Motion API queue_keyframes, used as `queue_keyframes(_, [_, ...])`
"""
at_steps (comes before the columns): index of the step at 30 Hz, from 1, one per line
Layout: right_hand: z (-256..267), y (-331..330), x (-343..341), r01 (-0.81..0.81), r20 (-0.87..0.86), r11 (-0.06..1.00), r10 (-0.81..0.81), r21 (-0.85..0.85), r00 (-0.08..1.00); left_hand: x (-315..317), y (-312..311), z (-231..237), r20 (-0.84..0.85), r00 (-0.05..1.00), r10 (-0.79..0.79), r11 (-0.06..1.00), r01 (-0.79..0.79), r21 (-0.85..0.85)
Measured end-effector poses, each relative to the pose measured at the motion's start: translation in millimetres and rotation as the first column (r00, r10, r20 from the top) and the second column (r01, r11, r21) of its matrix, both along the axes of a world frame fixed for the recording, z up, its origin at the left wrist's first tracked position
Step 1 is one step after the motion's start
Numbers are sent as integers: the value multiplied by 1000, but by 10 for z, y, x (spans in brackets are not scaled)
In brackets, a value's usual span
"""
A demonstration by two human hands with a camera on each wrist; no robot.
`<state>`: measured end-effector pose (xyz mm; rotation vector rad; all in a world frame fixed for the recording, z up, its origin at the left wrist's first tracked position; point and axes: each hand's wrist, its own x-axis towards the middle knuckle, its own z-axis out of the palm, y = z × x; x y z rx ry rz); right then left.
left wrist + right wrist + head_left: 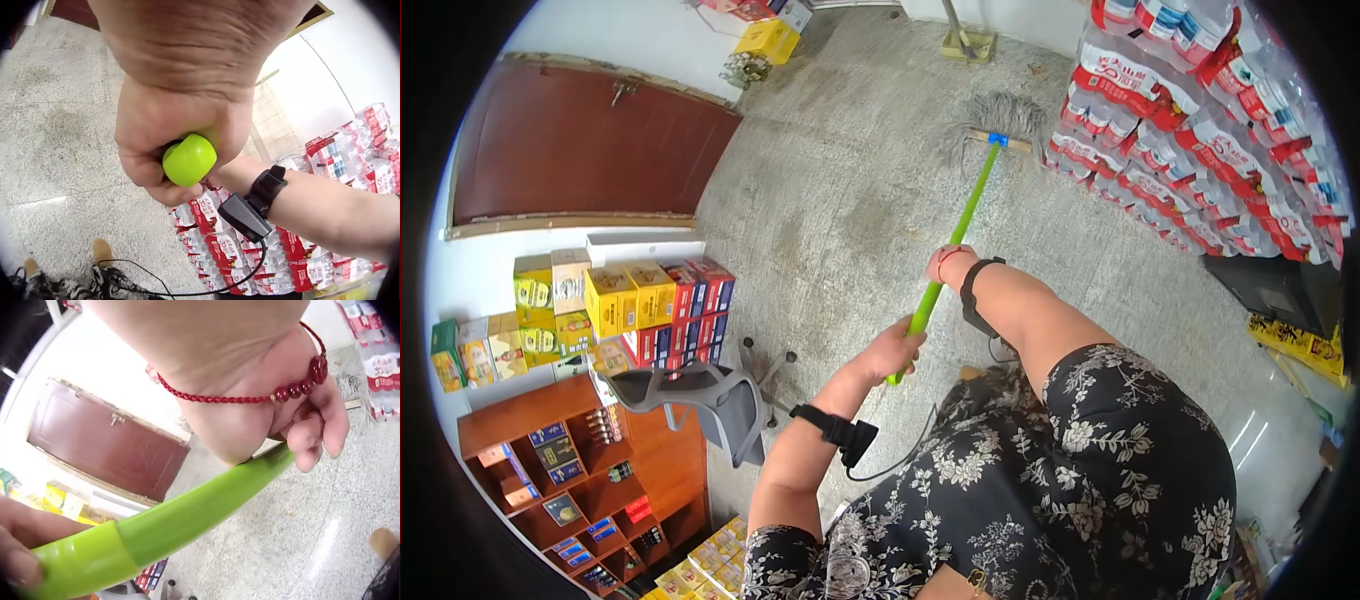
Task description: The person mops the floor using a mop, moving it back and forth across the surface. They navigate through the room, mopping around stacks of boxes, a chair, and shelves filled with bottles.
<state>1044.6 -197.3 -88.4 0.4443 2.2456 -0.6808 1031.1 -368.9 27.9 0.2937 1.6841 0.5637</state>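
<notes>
A mop (967,216) is held in both hands, its green handle slanted across the middle of the floor (830,190). The handle is gripped close to its near end by the left hand (887,352), whose fingers are curled round it; in the left wrist view the rounded green end cap (190,160) is seen to be enclosed by them. Farther up, the handle is clasped by the right hand (949,263), its fingers likewise bent about the shaft. A red bracelet (219,399) is worn on the right wrist, and a black strap is fastened round each forearm. The grey mop head (1008,112) is laid on the floor toward the far right corner, joined to the handle by a blue clamp (998,139). It is set just beside the bottle packs (1200,150) stacked along the right edge; whether they are touched by its strands cannot be told. The left edge is lined by a brown door (590,140) and, nearer, by stacked cartons (630,300). A grey chair (735,415) is placed beside these, with a wooden shelf (665,455) beyond it.
</notes>
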Motion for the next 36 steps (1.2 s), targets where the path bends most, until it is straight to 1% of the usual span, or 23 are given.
queue_keyframes(4, [-188, 1004, -209, 103, -15, 992, -103, 71, 995, -263, 1068, -52, 21, 998, -62, 997, 63, -38])
queue_keyframes(6, [-713, 1401, -356, -119, -23, 973, 126, 196, 992, -349, 1468, -196, 26, 1000, -1, 1000, 2, -16])
queue_keyframes(7, [-723, 1592, -400, -130, -18, 973, 136, 192, 990, -371, 1673, -189, 21, 1000, -4, 1000, 5, -10])
queue_keyframes(9, [-738, 1989, -449, 149, 72, 988, -147, -29, 987, -430, 2043, -251, 26, 1000, -5, 1000, 5, -1])
queue_keyframes(10, [-727, 2159, -455, 145, 81, 989, -142, -31, 986, -457, 2190, -306, 34, 999, -8, 1000, 8, 10])
queue_keyframes(12, [-727, 2409, -490, 22, 65, 987, -33, 162, 997, -465, 2399, -348, 48, 999, -1, 1000, 0, 17])
queue_keyframes(13, [-778, 2531, -528, 15, 69, 986, -26, 163, 997, -453, 2512, -313, 49, 999, 1, 1000, -3, 28])
queue_keyframes(15, [-880, 2699, -573, -439, 132, 868, 418, 232, 899, -409, 2660, -218, 53, 999, 10, 999, -13, 47])
queue_keyframes(16, [-946, 2697, -554, -445, 134, 864, 425, 234, 895, -385, 2668, -239, 54, 998, 17, 999, -20, 49])
queue_keyframes(18, [-1108, 2624, -490, -264, 132, 942, 240, 209, 962, -342, 2651, -283, 70, 996, 45, 997, -50, 60])
queue_keyframes(21, [-1206, 2501, -456, 33, 117, 982, -55, 187, 992, -279, 2436, -349, 36, 999, 17, 999, -19, 49])
queue_keyframes(22, [-1140, 2368, -418, -7, 131, 979, -20, 204, 991, -246, 2317, -369, 29, 999, 26, 998, -28, 58])
queue_keyframes(23, [-1432, 2258, -406, -482, 78, 834, 480, 268, 874, -205, 2164, -384, 42, 999, 31, 997, -33, 62])
queue_keyframes(24, [-1236, 2096, -343, -490, 59, 837, 491, 242, 869, -160, 1998, -381, 53, 998, 37, 997, -40, 67])
queue_keyframes(25, [-1035, 1883, -270, 182, 102, 982, -186, 55, 977, -113, 1821, -358, 40, 998, 49, 996, -52, 77])
queue_keyframes(26, [-1238, 1665, -231, 4, 82, 992, -15, 126, 997, -64, 1615, -321, 35, 998, 53, 996, -56, 77])
queue_keyframes(27, [-1136, 1448, -189, -5, 131, 998, -5, 69, 991, -2, 1387, -285, 32, 998, 59, 995, -62, 75])
queue_keyframes(28, [-827, 1214, -80, 58, 123, 998, -59, 12, 991, 67, 1143, -259, 20, 997, 75, 993, -77, 85])
queue_keyframes(29, [-997, 923, -49, 233, 106, 972, -228, -36, 968, 134, 889, -239, 5, 999, 48, 997, -48, 55])
queue_keyframes(31, [-919, 368, 117, 23, 70, 998, -18, -64, 997, 333, 318, -216, 6, 999, 53, 998, -53, 26])
queue_keyframes(33, [-332, -143, 408, 134, 149, 983, -115, -125, 982, 597, -253, -104, 7, 995, 96, 995, -96, 8])
queue_keyframes(35, [-432, -738, 682, -89, 101, 986, 104, -144, 989, 910, -821, 22, -31, 993, 112, 993, -113, -35])
queue_keyframes(36, [-844, -1120, 784, -275, 23, 954, 280, -122, 960, 1090, -1119, 61, -58, 992, 114, 991, -118, -60])
